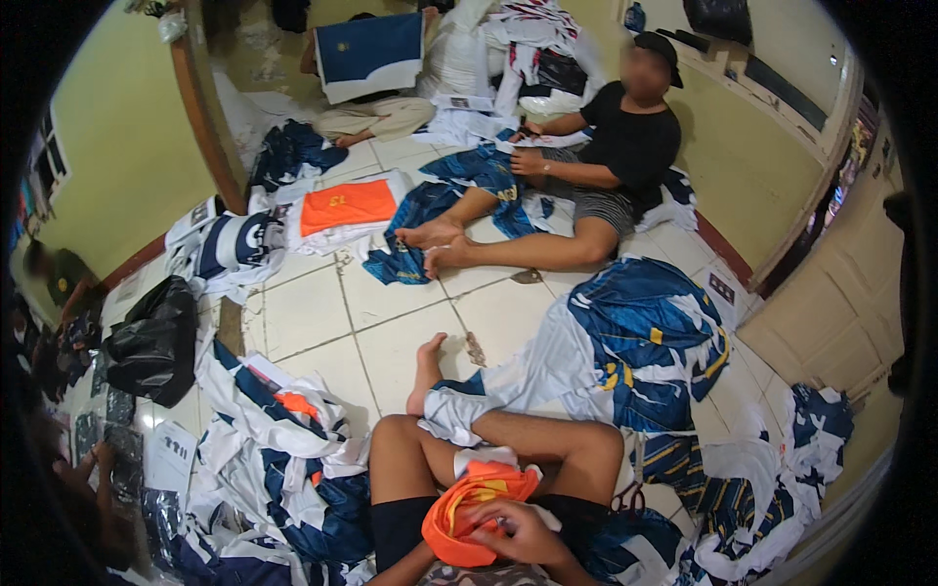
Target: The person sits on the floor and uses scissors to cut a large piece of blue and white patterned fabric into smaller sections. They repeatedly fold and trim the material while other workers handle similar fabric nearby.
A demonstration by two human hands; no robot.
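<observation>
An orange garment (451, 523) with yellow marks lies bunched over my lap, with white cloth (493, 455) at its far edge. My right hand (518, 533) is on top of it, fingers bent and closed on the fabric. From the lower left, my left arm reaches under the garment. The cloth covers my left hand, so its fingers do not show. Beside my right thigh rests a pair of dark-handled scissors (630, 500). White and blue cloth (532, 356) spreads over my shin and leads to a blue patterned pile (640, 332).
Heaped white and navy garments (264, 459) lie on my left, near a black plastic bag (154, 340). More striped garments (728, 498) are at my right. Across the tiles sits a person in black (630, 137) with blue cloth; another holds up a blue-white piece (369, 54). A folded orange shirt (344, 207) lies farther off.
</observation>
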